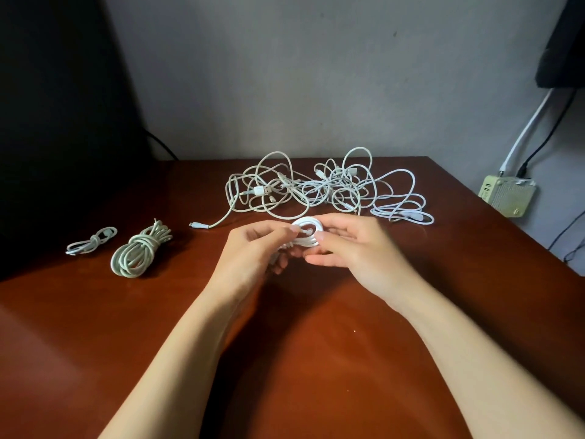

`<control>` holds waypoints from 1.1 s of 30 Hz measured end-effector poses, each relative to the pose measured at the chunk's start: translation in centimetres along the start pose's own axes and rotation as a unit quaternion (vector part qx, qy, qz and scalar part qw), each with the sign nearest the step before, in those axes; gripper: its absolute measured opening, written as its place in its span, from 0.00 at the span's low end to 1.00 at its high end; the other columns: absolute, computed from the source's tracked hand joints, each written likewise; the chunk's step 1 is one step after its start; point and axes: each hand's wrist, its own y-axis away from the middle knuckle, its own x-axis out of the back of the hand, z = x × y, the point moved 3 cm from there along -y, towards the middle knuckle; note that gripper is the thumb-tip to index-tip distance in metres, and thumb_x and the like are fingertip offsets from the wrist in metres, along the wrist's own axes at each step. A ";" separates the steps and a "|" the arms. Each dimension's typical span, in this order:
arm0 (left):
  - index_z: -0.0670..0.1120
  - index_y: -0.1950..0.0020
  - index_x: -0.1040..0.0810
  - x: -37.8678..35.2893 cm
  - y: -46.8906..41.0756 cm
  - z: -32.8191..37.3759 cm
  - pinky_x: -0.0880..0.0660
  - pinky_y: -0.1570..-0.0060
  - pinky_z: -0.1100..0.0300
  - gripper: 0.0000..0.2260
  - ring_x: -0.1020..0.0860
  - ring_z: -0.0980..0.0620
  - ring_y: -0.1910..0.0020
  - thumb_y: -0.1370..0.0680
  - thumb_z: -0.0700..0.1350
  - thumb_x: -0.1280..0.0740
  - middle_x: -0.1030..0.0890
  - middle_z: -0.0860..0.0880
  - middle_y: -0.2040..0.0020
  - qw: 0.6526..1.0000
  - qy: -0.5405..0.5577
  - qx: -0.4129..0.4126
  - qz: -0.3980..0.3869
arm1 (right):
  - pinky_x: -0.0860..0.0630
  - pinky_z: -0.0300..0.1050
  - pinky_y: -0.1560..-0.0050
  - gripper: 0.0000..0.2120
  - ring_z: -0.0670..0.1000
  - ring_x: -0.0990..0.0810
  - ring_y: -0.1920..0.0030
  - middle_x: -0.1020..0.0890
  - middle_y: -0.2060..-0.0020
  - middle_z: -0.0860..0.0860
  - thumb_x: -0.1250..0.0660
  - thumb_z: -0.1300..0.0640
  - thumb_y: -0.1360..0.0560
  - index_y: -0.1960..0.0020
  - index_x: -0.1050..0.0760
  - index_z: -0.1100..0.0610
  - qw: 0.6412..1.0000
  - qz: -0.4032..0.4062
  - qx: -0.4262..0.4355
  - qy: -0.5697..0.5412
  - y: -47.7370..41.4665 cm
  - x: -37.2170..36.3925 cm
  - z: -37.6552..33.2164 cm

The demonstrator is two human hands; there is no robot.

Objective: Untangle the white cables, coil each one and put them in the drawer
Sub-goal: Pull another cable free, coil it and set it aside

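Just in front of the tangled cable pile, left hand and right hand both pinched a small white coil — large coiled cable and small tied cable lay well left of the pile.

Grey wall behind brown (glossy) table

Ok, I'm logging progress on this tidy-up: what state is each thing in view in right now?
cable pile: tangled, loose on the table
thick cable: coiled, wrapped, set down
small cable: coiled, set down
white cable: coiled, in both hands
left hand: pinches the white cable
right hand: holds the white cable
power adapter: cords plugged in
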 end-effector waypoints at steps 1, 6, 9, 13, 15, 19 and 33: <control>0.37 0.54 0.17 0.0 0.0 0.0 0.36 0.69 0.64 0.08 0.31 0.54 0.72 0.23 0.41 0.33 0.22 0.43 0.67 1.000 -0.005 -0.008 0.010 | 0.20 0.39 0.55 0.12 0.49 0.16 0.58 0.17 0.55 0.59 0.41 0.70 0.21 0.48 0.22 0.58 1.000 -0.014 -0.008 -0.017 0.0 0.0 0.0; 0.33 0.52 0.19 -0.1 0.0 0.1 0.42 0.72 0.63 0.11 0.35 0.52 0.70 0.22 0.41 0.35 0.25 0.39 0.64 1.000 0.028 -0.002 0.007 | 0.24 0.36 0.62 0.08 0.46 0.23 0.65 0.21 0.61 0.54 0.39 0.63 0.21 0.47 0.23 0.62 0.997 -0.058 -0.047 -0.032 -0.2 0.7 0.2; 0.30 0.53 0.22 -0.1 0.0 0.3 0.47 0.73 0.61 0.17 0.40 0.54 0.74 0.26 0.45 0.34 0.30 0.47 0.72 0.998 0.043 0.003 -0.037 | 0.31 0.34 0.66 0.10 0.45 0.32 0.66 0.27 0.66 0.47 0.38 0.54 0.22 0.50 0.23 0.60 0.996 -0.064 -0.059 0.029 -0.3 1.0 0.4; 0.37 0.58 0.22 -0.5 0.4 0.9 0.48 0.75 0.63 0.11 0.42 0.56 0.77 0.26 0.45 0.35 0.33 0.49 0.75 0.995 0.048 0.012 -0.082 | 0.31 0.37 0.62 0.13 0.44 0.32 0.64 0.26 0.66 0.43 0.40 0.47 0.27 0.52 0.24 0.55 0.993 -0.104 -0.048 0.018 -0.1 0.3 0.5; 0.39 0.61 0.22 -0.5 0.6 1.1 0.49 0.74 0.61 0.11 0.42 0.56 0.77 0.23 0.42 0.38 0.33 0.48 0.76 0.997 0.044 0.011 -0.068 | 0.29 0.39 0.60 0.12 0.45 0.30 0.62 0.26 0.66 0.44 0.40 0.47 0.28 0.53 0.26 0.54 0.992 -0.109 -0.055 -0.026 -0.1 -0.1 0.7; 0.43 0.65 0.20 -0.6 0.9 1.5 0.50 0.71 0.58 0.14 0.41 0.55 0.76 0.21 0.42 0.38 0.30 0.47 0.75 0.999 0.014 -0.012 -0.045 | 0.32 0.38 0.63 0.10 0.46 0.30 0.64 0.27 0.68 0.46 0.39 0.49 0.27 0.56 0.25 0.56 0.991 -0.102 -0.047 -0.073 -0.3 -0.3 1.0; 0.31 0.50 0.21 -0.9 0.9 1.6 0.33 0.75 0.72 0.09 0.31 0.61 0.78 0.21 0.37 0.36 0.26 0.46 0.70 0.995 0.037 -0.057 0.078 | 0.36 0.32 0.71 0.10 0.43 0.32 0.72 0.27 0.74 0.47 0.33 0.59 0.24 0.62 0.20 0.61 0.997 0.040 -0.013 0.072 -0.5 1.0 0.2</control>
